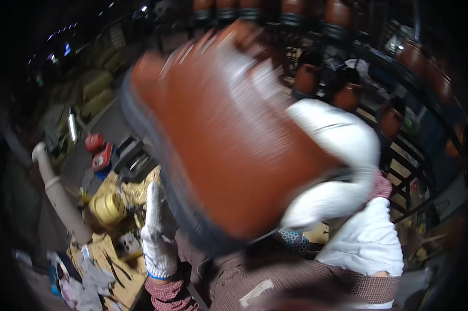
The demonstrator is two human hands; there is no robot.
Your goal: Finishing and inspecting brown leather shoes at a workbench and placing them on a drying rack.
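Note:
A brown leather boot point(234, 140) with a thick dark sole fills the middle of the view, close up and smeared by motion. Its sole faces left and down. My right hand point(343, 150), in a white glove, is clamped on the boot's right end, with fingers above and thumb below. Beside the sole, at lower left, is my left hand point(160, 243) in a white knitted glove. One of its fingers points straight up; the others are partly hidden behind the boot. Whether this hand touches the sole cannot be made out.
Racks point(400, 166) with several brown boots point(346, 96) stand at the right and back. To the left are a beige pipe point(63, 197), a yellow drum-shaped part point(108, 208) and a red round object point(94, 143). Pliers point(117, 269) and grey rags point(95, 277) lie on a tan board.

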